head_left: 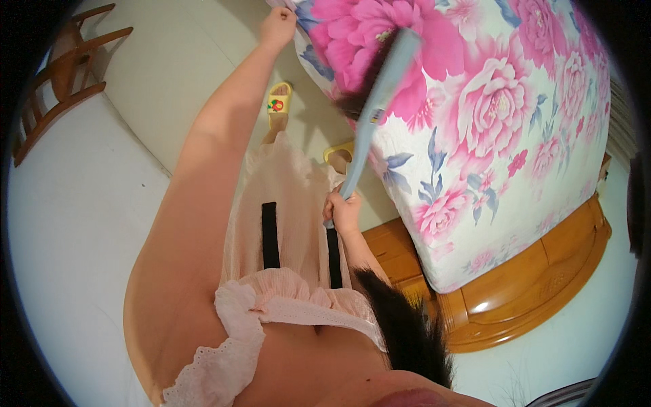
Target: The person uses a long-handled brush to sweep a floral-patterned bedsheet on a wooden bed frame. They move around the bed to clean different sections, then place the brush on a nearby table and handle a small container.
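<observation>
The room had a pale tiled floor [156, 74], with a wooden chair [61, 68] at the far left and a wooden bed frame [529, 285] carrying a mattress in a pink floral cover [502, 122]. The right hand [344, 210] was closed around the lower handle of a light blue bed brush [380, 102], its dark bristles resting against the cover. The left hand [277, 27] was clenched on the cover's edge at the mattress corner. Yellow slippers [279, 103] showed below.
</observation>
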Tool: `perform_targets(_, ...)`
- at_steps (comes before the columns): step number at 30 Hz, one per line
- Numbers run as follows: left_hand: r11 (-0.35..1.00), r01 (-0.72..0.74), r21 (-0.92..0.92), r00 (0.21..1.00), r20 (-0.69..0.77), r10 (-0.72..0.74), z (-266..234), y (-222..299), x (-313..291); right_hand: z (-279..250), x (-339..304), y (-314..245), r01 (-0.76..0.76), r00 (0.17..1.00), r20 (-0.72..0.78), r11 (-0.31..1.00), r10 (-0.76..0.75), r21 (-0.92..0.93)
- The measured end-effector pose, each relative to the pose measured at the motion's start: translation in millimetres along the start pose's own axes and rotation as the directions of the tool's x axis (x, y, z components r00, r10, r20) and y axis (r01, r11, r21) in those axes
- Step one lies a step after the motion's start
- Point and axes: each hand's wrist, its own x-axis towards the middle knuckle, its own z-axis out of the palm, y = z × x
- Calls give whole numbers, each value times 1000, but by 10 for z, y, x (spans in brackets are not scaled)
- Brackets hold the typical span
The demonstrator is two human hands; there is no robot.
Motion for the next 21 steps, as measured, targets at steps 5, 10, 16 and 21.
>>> perform_targets(5,885,39,-464,987,-119,-106,-25,16,243,-118,-113,-366,163,980,-112,986,-166,-34)
perform_targets(10,917,37,-397,980,-163,-110,-72,-239,650,-739,210,-760,367,808,-525,925,-267,94)
perform_targets(16,997,-75,26,960,-268,79,-274,40,512,-740,738,-1009,431,701,-708,844,-90,320)
perform_targets(21,981,-188,-40,951,-257,172,-708,134,475,367,1042,-881,351,840,-535,842,-90,410)
